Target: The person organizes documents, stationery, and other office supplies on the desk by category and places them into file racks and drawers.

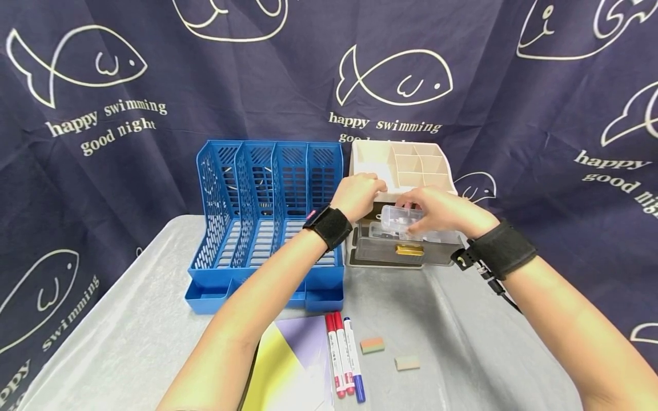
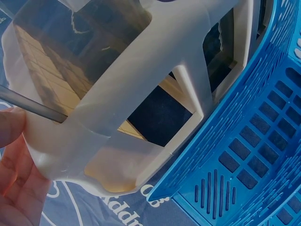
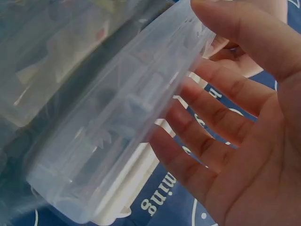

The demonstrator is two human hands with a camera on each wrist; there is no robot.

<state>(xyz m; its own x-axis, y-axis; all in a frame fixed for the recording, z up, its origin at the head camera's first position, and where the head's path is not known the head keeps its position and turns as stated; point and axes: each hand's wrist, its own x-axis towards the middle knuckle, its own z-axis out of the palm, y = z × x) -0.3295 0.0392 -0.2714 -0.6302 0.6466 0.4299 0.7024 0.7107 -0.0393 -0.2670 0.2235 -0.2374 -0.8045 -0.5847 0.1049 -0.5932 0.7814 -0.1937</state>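
Observation:
My right hand (image 1: 439, 210) holds a clear plastic case (image 1: 396, 218) over the pulled-out drawer. In the right wrist view the thumb lies on one side of the case (image 3: 108, 117) and the fingertips on the other. Small items show dimly through its walls. The smoky drawer (image 1: 380, 250) has a gold handle (image 1: 409, 250) and more clear plastic inside. My left hand (image 1: 357, 194) grips the front edge of the cream desk organizer (image 1: 372, 157). From the left wrist, thumb and fingers sit at the organizer's white rim (image 2: 51, 146), beside a grey bar.
A blue file rack (image 1: 267, 274) stands left of the organizer, close against it. In front lie two red markers and a blue marker (image 1: 354, 359), a yellow-and-purple sheet (image 1: 293, 359) and two small erasers (image 1: 372, 345). A patterned dark curtain (image 1: 288, 85) hangs behind.

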